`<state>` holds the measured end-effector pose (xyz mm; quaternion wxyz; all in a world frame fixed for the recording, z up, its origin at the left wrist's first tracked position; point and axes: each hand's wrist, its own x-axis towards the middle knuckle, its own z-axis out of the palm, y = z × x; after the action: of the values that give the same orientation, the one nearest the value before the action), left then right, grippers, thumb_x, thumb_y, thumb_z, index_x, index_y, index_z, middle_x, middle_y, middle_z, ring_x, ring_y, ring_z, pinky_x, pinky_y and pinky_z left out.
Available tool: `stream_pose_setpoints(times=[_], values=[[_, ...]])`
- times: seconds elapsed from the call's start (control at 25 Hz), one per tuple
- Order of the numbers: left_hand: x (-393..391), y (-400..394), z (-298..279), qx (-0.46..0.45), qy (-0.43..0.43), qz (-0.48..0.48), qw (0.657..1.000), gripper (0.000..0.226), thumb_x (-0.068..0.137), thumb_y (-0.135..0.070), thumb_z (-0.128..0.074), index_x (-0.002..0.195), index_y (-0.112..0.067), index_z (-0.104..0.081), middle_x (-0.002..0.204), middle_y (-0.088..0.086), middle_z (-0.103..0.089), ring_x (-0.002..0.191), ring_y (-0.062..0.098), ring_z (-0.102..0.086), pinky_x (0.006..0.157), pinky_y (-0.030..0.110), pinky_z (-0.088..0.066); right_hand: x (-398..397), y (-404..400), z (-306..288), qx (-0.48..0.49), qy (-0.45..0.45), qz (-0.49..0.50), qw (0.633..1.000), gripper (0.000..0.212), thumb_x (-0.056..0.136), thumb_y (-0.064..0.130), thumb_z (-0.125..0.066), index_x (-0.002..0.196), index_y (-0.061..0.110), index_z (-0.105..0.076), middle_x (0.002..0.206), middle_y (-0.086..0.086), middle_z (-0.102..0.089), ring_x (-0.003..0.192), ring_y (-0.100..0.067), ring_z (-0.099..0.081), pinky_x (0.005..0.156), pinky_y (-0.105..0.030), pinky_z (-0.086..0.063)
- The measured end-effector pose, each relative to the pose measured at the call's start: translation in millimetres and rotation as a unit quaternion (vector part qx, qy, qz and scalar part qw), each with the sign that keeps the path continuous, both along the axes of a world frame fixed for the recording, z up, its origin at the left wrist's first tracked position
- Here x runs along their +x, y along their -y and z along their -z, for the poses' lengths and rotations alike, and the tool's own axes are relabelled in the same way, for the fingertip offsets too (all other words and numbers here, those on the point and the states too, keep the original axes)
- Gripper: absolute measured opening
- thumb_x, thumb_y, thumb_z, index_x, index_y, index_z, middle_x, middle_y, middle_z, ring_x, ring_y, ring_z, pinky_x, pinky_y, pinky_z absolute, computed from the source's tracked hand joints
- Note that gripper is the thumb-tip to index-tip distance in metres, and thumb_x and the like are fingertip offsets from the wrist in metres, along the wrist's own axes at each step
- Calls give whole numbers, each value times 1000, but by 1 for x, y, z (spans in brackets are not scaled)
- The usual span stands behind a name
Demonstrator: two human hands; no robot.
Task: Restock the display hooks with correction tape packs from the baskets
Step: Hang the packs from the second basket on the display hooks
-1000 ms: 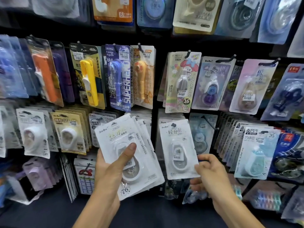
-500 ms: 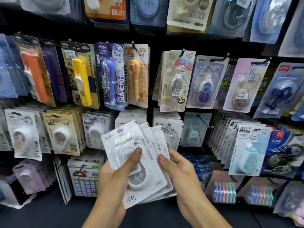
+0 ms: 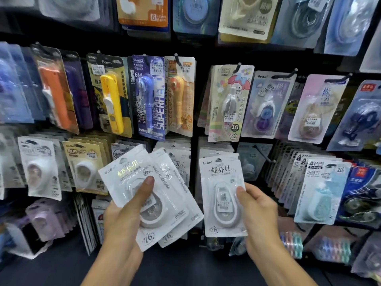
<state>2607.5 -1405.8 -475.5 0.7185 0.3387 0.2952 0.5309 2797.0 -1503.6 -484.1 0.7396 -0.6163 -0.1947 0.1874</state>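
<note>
My left hand (image 3: 125, 213) grips a fanned stack of white correction tape packs (image 3: 171, 203), thumb pressed on the top pack's blister. My right hand (image 3: 257, 215) pinches a single white correction tape pack (image 3: 221, 195) by its right edge and holds it upright in front of the display. Right behind that pack hangs a row of matching white packs (image 3: 214, 149) on a hook. No basket is in view.
The black wall is crowded with hanging packs: a yellow one (image 3: 112, 102), a purple "Superhero" one (image 3: 149, 96), a My Melody one (image 3: 229, 104), and light blue packs (image 3: 321, 190) to the right. A bare hook (image 3: 266, 156) juts out right of the white row.
My right hand moved from the hung row to the stack in my left hand, took one pack, and carried it right in front of the row.
</note>
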Motion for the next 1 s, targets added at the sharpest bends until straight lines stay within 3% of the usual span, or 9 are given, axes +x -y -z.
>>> stream_pose_setpoints(times=[0.24, 0.36, 0.48, 0.52, 0.6, 0.68, 0.76, 0.84, 1.0], values=[[2, 5, -3, 63, -17, 17, 998, 63, 53, -37, -87, 112, -22, -75, 107, 6, -80, 96, 29, -78, 94, 56, -55, 6, -1, -7, 11, -29, -7, 999, 22, 99, 9, -61, 91, 17, -80, 90, 0, -80, 87, -22, -77, 82, -39, -60], [3, 8, -3, 77, -15, 29, 996, 61, 57, -33, -85, 115, -19, -74, 109, 9, -79, 98, 31, -77, 99, 59, -52, 14, -11, -9, -35, -1, 10, 999, 14, 99, 10, -60, 106, 14, -72, 91, 4, -78, 87, -20, -72, 74, -31, -54], [6, 8, -1, 84, -24, 43, 995, 62, 58, -30, -85, 118, -17, -72, 110, 11, -79, 99, 33, -76, 98, 58, -53, 7, -10, -9, -137, 272, 124, 944, 22, 95, 26, -64, 110, 28, -49, 109, 9, -62, 102, -18, -57, 82, -34, -42], [7, 7, 0, 86, -28, 50, 995, 63, 57, -27, -88, 117, -17, -72, 110, 12, -79, 99, 33, -76, 96, 56, -55, 4, -8, -8, -126, 331, 87, 931, 25, 91, 36, -67, 105, 32, -47, 107, 10, -61, 101, -15, -57, 83, -32, -42], [11, 6, 3, 91, -28, 74, 993, 67, 55, -22, -92, 118, -15, -72, 111, 14, -78, 99, 34, -76, 86, 53, -61, -14, -7, -11, -35, 227, -186, 955, 34, 82, 45, -75, 103, 34, -50, 107, 6, -71, 99, -14, -68, 81, -32, -53], [19, 7, 6, 91, -21, 97, 991, 64, 59, -25, -88, 119, -13, -70, 111, 15, -78, 99, 35, -76, 75, 45, -64, -22, -8, -8, 36, 94, -339, 935, 46, 83, 25, -81, 115, 25, -48, 112, -5, -76, 100, -25, -73, 80, -39, -61], [26, 9, 8, 103, -24, 93, 990, 58, 63, -28, -83, 118, -14, -71, 112, 11, -78, 101, 30, -76, 71, 35, -64, -18, -8, -11, 42, 89, -296, 950, 49, 85, 10, -79, 121, 20, -48, 107, -7, -77, 94, -28, -75, 74, -37, -62], [30, 11, 8, 121, -27, 84, 989, 55, 64, -28, -83, 117, -18, -72, 114, 5, -78, 102, 24, -76, 71, 29, -63, -14, -6, -11, 48, 85, -242, 965, 40, 85, 10, -74, 116, 24, -55, 105, -6, -78, 89, -26, -76, 67, -37, -62], [25, 9, 5, 116, -24, 61, 991, 59, 65, -25, -82, 122, -18, -69, 114, 5, -78, 102, 25, -76, 82, 41, -59, -6, -6, -2, 65, -6, -228, 971, 23, 91, -7, -64, 94, 16, -66, 99, -9, -77, 85, -22, -74, 66, -31, -60]])
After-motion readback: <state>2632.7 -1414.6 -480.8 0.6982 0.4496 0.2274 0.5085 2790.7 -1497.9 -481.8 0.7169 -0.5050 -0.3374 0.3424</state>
